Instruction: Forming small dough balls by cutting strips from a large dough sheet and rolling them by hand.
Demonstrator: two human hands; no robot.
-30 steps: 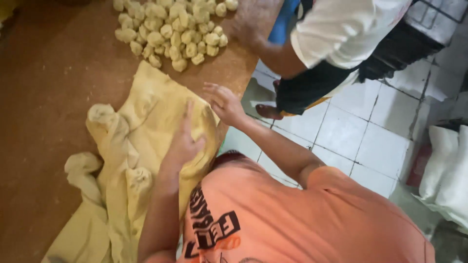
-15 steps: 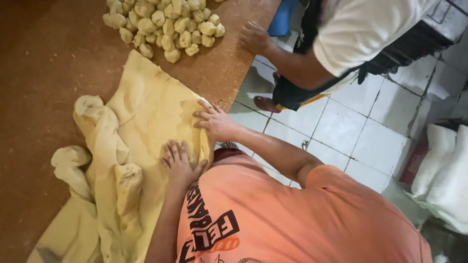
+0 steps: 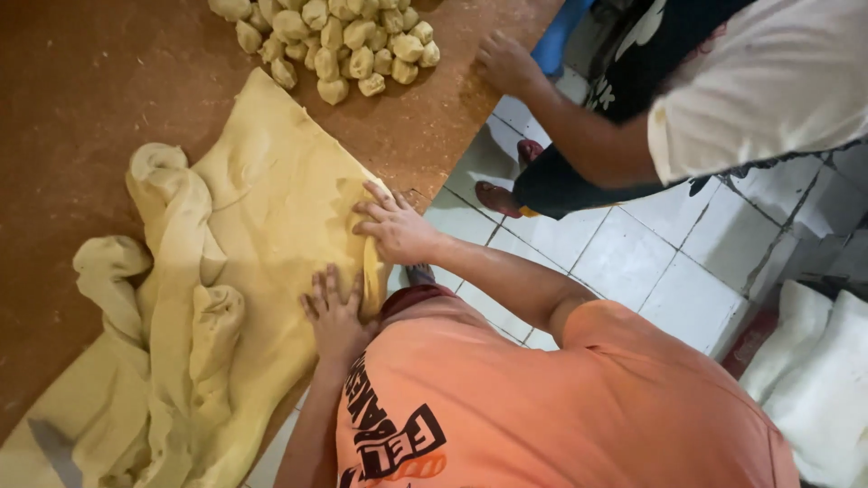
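A wide sheet of pale yellow dough (image 3: 262,208) lies on the brown table (image 3: 81,99), bunched into thick folds (image 3: 181,298) on its left side. My right hand (image 3: 393,226) lies flat on the sheet's folded edge by the table's rim, fingers spread. My left hand (image 3: 334,312) presses palm down on the same edge a little nearer to me, fingers apart. Neither hand grips anything. My orange shirt (image 3: 542,407) fills the lower part of the view.
A heap of several small dough lumps (image 3: 334,36) sits at the table's far side. Another person in a white shirt (image 3: 768,81) stands on the white tiled floor (image 3: 651,262), one hand (image 3: 506,59) on the table edge. White sacks (image 3: 814,380) lie at the right.
Both my hands have slid down the dough's edge towards me and now press flat on it. The raised fold under them has been flattened. The other person's hand stays at the table edge.
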